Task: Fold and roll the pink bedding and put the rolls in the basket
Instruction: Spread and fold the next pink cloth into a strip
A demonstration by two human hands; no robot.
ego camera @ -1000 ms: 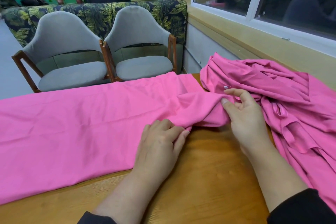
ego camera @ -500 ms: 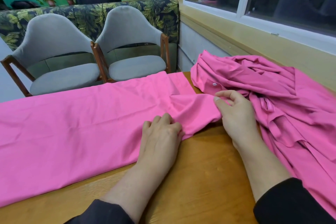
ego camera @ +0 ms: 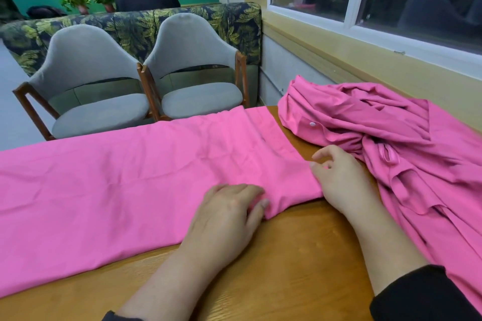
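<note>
A light pink sheet (ego camera: pixel 125 185) lies flat across the wooden table (ego camera: pixel 287 268), reaching from the left edge of view to the middle. My left hand (ego camera: pixel 229 216) rests palm down on its near right corner, fingertips pressing the cloth at the edge. My right hand (ego camera: pixel 339 180) sits at the sheet's right edge with loosely curled fingers; thumb and forefinger are apart and only touch the cloth. A darker pink crumpled bedding heap (ego camera: pixel 386 138) with a snap button lies to the right, against my right hand. No basket is in view.
Two grey chairs (ego camera: pixel 198 81) stand behind the table's far edge, backed by a leaf-patterned sofa (ego camera: pixel 130 28). A person in black sits beyond it. A yellow wall and window (ego camera: pixel 391 2) run along the right side. Bare wood shows between my forearms.
The bunched right end of the flat sheet has been smoothed out. My right hand has let go of the fold it held and slid toward me; my left hand stays on the corner.
</note>
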